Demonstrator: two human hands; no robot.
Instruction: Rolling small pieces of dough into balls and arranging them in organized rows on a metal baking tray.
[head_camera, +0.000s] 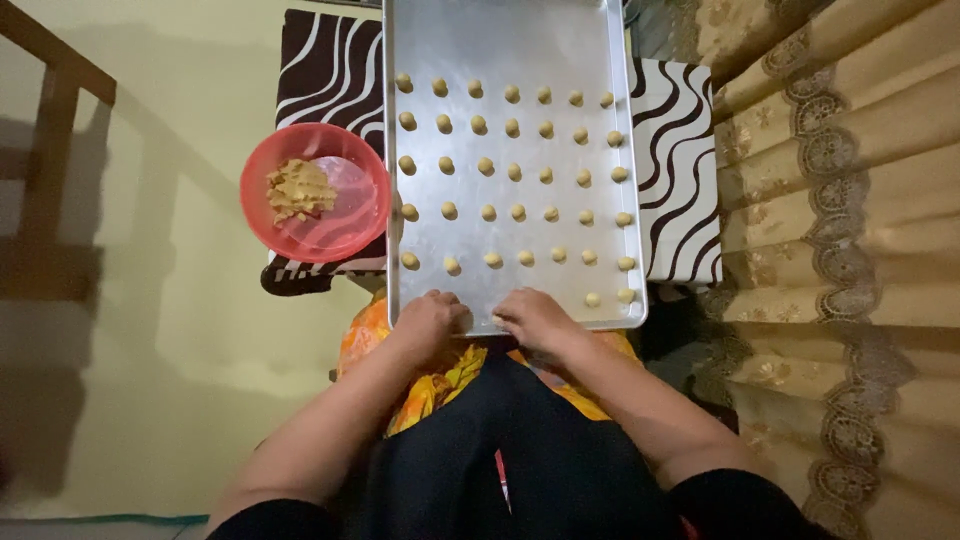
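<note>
Metal tray (520, 40), both hands (428, 322) at near edge

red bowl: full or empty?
Mostly empty. The red bowl holds only a small clump of dough on its left side; the rest of its bottom shows bare.

Tray (520, 40) top cut off; fingertips (500, 318) hide dough, if any

Dim, warm indoor light, slightly soft picture

The metal tray (520, 40) shines brightest with a dull glare; left of it, furniture shadows fall across the yellow floor (150, 350); edges look bent.
</note>
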